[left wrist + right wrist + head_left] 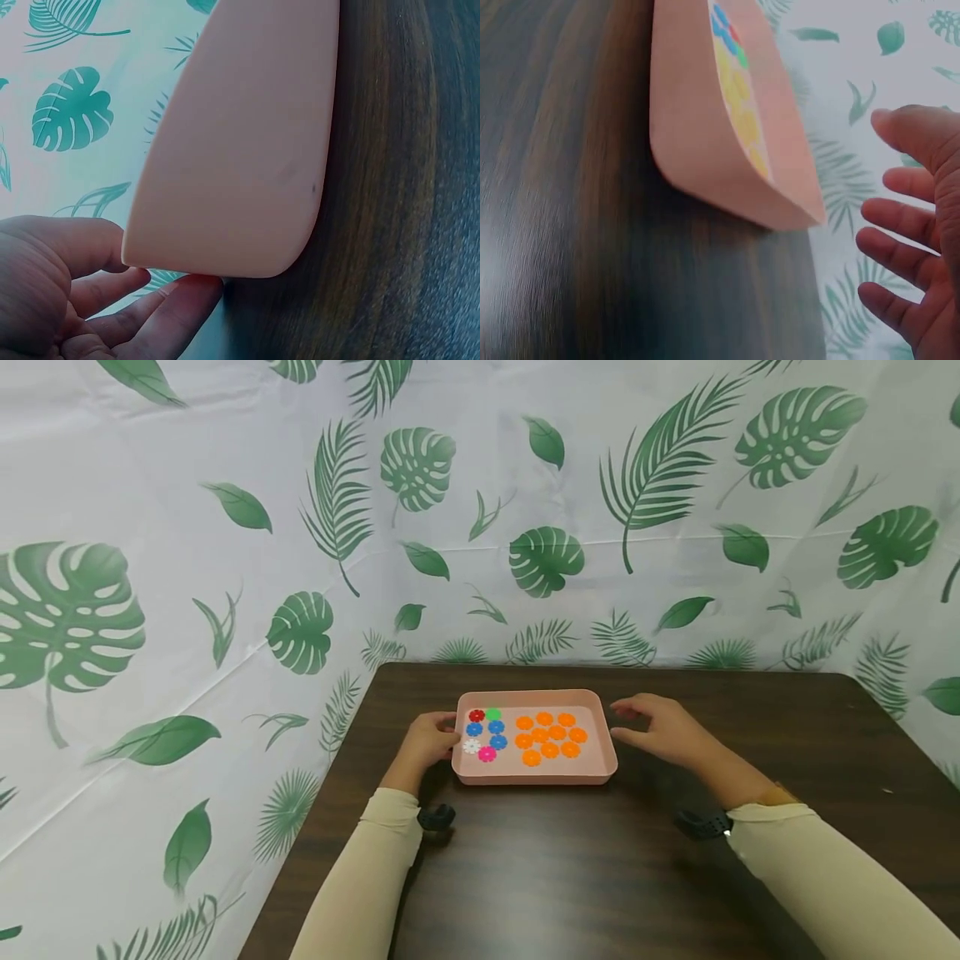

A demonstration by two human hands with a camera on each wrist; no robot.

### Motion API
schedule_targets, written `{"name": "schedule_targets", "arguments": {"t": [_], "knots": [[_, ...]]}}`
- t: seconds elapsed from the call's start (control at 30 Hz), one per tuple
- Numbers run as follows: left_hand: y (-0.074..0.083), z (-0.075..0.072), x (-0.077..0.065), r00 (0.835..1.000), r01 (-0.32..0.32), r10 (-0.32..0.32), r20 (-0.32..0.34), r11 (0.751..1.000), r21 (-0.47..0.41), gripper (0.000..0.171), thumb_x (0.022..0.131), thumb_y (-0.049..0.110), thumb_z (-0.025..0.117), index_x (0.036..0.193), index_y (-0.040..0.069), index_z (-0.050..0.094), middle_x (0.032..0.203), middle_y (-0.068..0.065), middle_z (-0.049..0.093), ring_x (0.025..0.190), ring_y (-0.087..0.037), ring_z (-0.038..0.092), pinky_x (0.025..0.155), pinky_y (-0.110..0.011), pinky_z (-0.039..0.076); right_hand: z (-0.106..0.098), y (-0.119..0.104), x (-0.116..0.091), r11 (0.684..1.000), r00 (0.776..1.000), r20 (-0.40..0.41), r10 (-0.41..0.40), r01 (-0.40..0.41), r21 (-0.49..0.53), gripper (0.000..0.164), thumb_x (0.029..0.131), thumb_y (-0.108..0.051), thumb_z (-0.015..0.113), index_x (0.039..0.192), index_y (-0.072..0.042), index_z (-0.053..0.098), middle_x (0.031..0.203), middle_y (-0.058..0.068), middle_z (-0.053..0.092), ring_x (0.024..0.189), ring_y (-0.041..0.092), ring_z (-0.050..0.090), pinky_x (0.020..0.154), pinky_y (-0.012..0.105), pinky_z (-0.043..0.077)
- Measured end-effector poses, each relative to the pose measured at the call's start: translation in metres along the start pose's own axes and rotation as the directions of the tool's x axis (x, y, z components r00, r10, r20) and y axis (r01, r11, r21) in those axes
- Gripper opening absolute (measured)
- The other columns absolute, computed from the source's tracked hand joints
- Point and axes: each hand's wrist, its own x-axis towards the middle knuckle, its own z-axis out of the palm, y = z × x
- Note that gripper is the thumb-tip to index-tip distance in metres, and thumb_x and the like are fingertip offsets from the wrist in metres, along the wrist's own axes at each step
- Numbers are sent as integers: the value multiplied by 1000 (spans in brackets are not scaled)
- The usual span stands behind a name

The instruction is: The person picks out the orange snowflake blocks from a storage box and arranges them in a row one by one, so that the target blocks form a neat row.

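A shallow pink tray (534, 780) rests on the dark wooden table. Flat, flower-shaped orange pieces (557, 732) lie in its right part. At its left lie blue pieces (497, 727), a red piece (477, 716), a green piece (493, 715), a white piece (472, 746) and a pink piece (487, 754). My left hand (429, 743) holds the tray's left end, thumb at the rim and fingertips (191, 300) against the outer wall. Just off the right end, my right hand (660, 731) is held with fingers spread and nothing in it.
The brown wood-grain table (555, 868) reaches back to a white leaf-print cloth (480, 527), which also hangs along the left side. Dark bands (437, 817) are worn on both wrists, below pale sleeves.
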Motion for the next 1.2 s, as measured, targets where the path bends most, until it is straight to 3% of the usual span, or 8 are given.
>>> {"name": "schedule_targets", "arguments": {"t": [0.13, 0.37, 0.63, 0.97, 1.2], "knots": [[1, 2, -1, 1000, -11, 11, 2, 1000, 6, 55, 90, 7, 73, 144, 9, 62, 119, -19, 68, 93, -29, 71, 77, -42, 64, 9, -7, 10, 1000, 1000, -22, -21, 21, -2, 42, 89, -26, 83, 123, -3, 73, 112, 12, 72, 99, 28, 66, 85, 51, 58], [5, 3, -2, 1000, 2, -2, 1, 1000, 0, 55, 90, 9, 74, 144, 11, 62, 116, -17, 68, 91, -28, 70, 78, -42, 64, 24, -20, 26, 997, 999, 4, -41, 41, 63, 37, 87, -19, 85, 118, -2, 74, 106, 15, 71, 92, 35, 63, 76, 42, 56], [1, 5, -1, 1000, -7, 7, 0, 1000, -2, 54, 90, 11, 74, 143, 12, 63, 113, -16, 68, 90, -27, 69, 78, -41, 64, 42, -29, 41, 997, 998, 51, -25, 22, 72, 37, 87, -20, 86, 118, -3, 74, 111, 13, 72, 99, 27, 63, 85, 45, 56], [-7, 8, -4, 1000, 4, -4, -10, 1000, -14, 53, 91, 13, 75, 143, 14, 63, 113, -14, 69, 90, -26, 69, 79, -42, 64, 62, -36, 66, 995, 992, 114, -56, 47, 85, 39, 87, -19, 85, 119, -1, 74, 110, 13, 72, 99, 33, 64, 87, 47, 56], [-6, 9, -4, 1000, -14, 14, -15, 1000, -19, 53, 91, 11, 74, 143, 13, 64, 115, -16, 69, 90, -26, 70, 78, -41, 64, 73, -44, 85, 1000, 987, 155, -27, 26, 8, 39, 89, -22, 83, 120, -1, 74, 109, 11, 73, 98, 28, 64, 90, 46, 57]]}}
